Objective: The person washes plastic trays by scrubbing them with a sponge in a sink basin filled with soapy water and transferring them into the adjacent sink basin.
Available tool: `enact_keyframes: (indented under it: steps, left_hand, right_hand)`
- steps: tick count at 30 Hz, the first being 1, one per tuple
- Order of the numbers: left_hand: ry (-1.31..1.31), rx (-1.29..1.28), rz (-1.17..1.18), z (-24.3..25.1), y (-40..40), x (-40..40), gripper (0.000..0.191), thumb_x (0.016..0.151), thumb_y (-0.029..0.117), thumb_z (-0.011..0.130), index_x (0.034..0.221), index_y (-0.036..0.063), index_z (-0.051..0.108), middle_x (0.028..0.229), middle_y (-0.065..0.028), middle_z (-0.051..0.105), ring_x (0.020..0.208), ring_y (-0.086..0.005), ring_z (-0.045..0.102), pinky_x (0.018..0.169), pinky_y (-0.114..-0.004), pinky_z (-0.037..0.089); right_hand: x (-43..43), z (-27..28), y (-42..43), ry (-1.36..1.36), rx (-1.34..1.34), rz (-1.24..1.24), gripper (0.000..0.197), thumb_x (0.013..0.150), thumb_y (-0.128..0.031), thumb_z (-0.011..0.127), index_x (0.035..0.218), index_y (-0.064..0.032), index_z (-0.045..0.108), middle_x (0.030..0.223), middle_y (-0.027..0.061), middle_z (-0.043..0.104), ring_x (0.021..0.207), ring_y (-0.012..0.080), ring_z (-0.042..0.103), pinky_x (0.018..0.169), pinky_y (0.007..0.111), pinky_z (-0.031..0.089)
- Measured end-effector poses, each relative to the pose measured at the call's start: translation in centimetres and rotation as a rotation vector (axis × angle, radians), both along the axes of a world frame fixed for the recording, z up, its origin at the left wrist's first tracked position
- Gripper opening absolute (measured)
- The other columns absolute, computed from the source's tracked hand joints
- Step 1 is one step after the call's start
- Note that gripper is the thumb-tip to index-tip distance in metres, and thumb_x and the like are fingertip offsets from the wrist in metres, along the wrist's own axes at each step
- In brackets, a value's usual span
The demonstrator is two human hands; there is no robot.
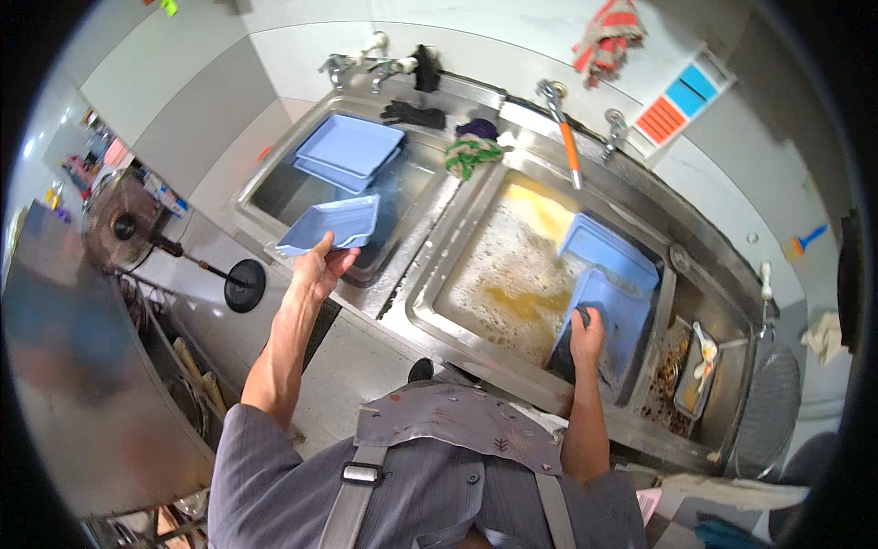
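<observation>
My left hand (321, 264) grips a blue plastic tray (333, 223) by its near edge, thumb on top, above the front of the left sink basin. Behind it, two blue trays (350, 145) lie stacked in that basin. My right hand (586, 336) is closed around a small dark thing, perhaps a scouring pad, over the sudsy middle basin (521, 274). Just beyond that hand, a blue tray (614, 322) lies partly in the murky water, and another blue tray (610, 250) leans behind it.
A faucet with an orange sleeve (568, 147) reaches over the middle basin. Cloths (472, 154) and a black glove (413, 114) lie on the sink ledge. The right basin holds food scraps and a metal container (694, 384). A pedestal fan (123, 226) stands at left, near a metal surface.
</observation>
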State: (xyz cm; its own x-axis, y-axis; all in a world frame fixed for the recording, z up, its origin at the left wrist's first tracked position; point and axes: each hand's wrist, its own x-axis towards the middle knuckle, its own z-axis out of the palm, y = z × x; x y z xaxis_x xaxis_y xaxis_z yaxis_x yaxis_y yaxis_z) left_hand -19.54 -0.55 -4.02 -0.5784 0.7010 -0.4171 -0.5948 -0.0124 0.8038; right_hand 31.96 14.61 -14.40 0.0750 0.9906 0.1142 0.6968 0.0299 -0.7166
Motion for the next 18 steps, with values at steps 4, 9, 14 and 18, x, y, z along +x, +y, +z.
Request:
enact_keyframes:
  steps: [4,9,14,18]
  left_hand:
    - [-0.122,-0.100,-0.578,-0.7,2.7,3.3,0.047,0.101,0.042,0.054,0.101,-0.0044,0.062,0.086,-0.0185,0.071,0.069,-0.0243,0.071,0.061,-0.031,0.060]
    - [0.365,-0.125,-0.953,0.7,6.7,14.7,0.046,0.096,0.041,0.062,0.100,-0.0050,0.063,0.091,-0.0181,0.070,0.083,-0.0261,0.071,0.071,-0.035,0.060]
    - [1.553,-0.364,-1.024,-8.8,13.2,20.8,0.083,0.089,0.037,0.069,0.141,-0.0164,0.031,0.132,-0.0350,0.049,0.130,-0.0408,0.047,0.114,-0.045,0.036]
    - [1.697,-0.458,-0.944,-14.5,15.7,22.4,0.096,0.085,0.030,0.069,0.147,-0.0133,0.010,0.132,-0.0393,0.047,0.128,-0.0450,0.048,0.109,-0.045,0.040]
  right_hand:
    - [-0.1,0.3,0.0,0.063,-0.069,0.047,0.042,0.089,-0.030,0.069,0.115,0.0024,0.061,0.105,0.0205,0.067,0.098,0.0334,0.064,0.086,0.040,0.048]
    - [0.1,1.0,-0.4,0.062,-0.022,0.053,0.056,0.089,-0.033,0.070,0.130,0.0016,0.054,0.116,0.0235,0.064,0.108,0.0369,0.061,0.094,0.043,0.046]
    - [-1.3,2.7,-2.4,-0.371,-0.211,0.273,0.085,0.082,-0.024,0.073,0.148,0.0027,0.027,0.136,0.0287,0.041,0.118,0.0467,0.051,0.099,0.048,0.045]
    - [-0.2,2.7,-3.5,-0.433,-0.323,0.310,0.088,0.081,-0.029,0.076,0.150,-0.0052,0.027,0.137,0.0258,0.042,0.118,0.0462,0.052,0.094,0.053,0.048]
